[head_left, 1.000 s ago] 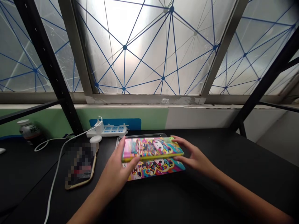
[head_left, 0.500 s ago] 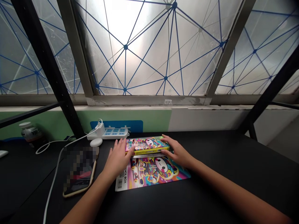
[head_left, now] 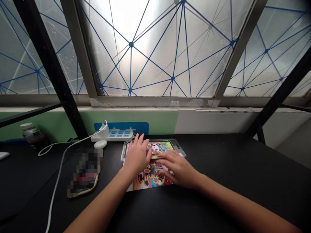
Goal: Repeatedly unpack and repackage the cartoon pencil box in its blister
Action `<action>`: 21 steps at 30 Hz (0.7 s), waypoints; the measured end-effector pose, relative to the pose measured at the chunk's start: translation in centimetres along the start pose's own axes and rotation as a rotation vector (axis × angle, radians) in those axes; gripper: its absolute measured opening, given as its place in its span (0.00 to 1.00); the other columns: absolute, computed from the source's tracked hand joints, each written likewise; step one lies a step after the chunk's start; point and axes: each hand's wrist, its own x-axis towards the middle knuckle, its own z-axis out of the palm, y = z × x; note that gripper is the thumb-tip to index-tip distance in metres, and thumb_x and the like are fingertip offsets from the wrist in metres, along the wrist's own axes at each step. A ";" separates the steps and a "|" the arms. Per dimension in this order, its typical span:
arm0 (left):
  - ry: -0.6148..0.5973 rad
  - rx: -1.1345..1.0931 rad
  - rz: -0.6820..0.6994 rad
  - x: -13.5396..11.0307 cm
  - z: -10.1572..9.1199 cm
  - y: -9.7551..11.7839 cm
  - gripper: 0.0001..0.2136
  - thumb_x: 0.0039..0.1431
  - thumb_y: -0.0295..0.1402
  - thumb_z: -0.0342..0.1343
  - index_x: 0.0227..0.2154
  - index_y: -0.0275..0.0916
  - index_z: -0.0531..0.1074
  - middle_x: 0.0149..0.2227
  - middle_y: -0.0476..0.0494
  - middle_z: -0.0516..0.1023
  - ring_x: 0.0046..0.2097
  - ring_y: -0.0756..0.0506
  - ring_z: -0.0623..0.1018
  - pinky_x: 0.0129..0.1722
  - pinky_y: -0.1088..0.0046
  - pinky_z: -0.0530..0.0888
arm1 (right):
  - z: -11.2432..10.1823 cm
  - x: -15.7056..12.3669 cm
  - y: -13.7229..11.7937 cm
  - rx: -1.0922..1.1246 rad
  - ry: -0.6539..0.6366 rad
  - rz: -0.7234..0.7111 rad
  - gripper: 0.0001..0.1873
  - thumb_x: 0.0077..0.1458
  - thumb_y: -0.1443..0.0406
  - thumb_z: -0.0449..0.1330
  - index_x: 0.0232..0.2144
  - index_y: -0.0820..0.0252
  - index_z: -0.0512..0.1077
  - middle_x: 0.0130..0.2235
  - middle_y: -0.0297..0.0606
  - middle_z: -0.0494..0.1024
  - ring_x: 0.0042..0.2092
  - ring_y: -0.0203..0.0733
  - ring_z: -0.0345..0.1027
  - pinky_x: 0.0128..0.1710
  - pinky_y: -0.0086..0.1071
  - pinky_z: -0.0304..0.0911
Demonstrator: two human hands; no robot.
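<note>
A colourful cartoon-printed pencil box (head_left: 163, 146) lies in a clear plastic tray (head_left: 179, 147) on the black table. In front of it is a matching printed card (head_left: 152, 182), partly under my hands. My left hand (head_left: 136, 157) rests over the box's left part, fingers spread and stretched forward. Over the near edge of the box and the card's right side lies my right hand (head_left: 178, 168), its fingers stretched out and pointing left. Neither hand is wrapped around anything. My hands hide parts of the box and card.
Left of the card lies a phone (head_left: 85, 174), its screen blurred out. A white cable (head_left: 57, 181) runs down the left side from a power strip (head_left: 116, 135). Beside the strip sits a white round object (head_left: 100, 144). A bottle (head_left: 34, 134) stands far left; windows rise behind.
The box has gone down into the clear tray, which now shows around it. My left hand has shifted right and forward; my right hand has come nearer, over the card. The view has tilted slightly.
</note>
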 end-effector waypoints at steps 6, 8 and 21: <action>-0.123 0.006 -0.003 1.5 1.1 -1.1 0.23 0.68 0.44 0.44 0.58 0.36 0.69 0.65 0.32 0.65 0.67 0.30 0.60 0.62 0.47 0.60 | 0.2 0.1 -2.9 0.316 -0.398 0.065 0.43 0.60 0.44 0.56 0.69 0.54 0.51 0.70 0.48 0.53 0.70 0.57 0.43 0.68 0.53 0.43; -0.143 0.013 -0.002 1.4 0.9 -2.0 0.23 0.68 0.45 0.43 0.58 0.37 0.69 0.66 0.33 0.64 0.67 0.30 0.61 0.63 0.48 0.59 | -0.4 -0.1 -2.6 0.367 -0.434 0.096 0.43 0.60 0.44 0.57 0.70 0.51 0.49 0.71 0.46 0.50 0.71 0.57 0.40 0.68 0.55 0.38; -0.191 0.089 -0.100 -0.5 0.4 -4.3 0.33 0.68 0.54 0.36 0.65 0.35 0.62 0.70 0.35 0.54 0.70 0.31 0.51 0.65 0.46 0.54 | 0.0 -0.2 -1.1 0.171 -0.283 0.350 0.26 0.63 0.49 0.56 0.54 0.59 0.69 0.54 0.48 0.72 0.54 0.55 0.64 0.56 0.48 0.61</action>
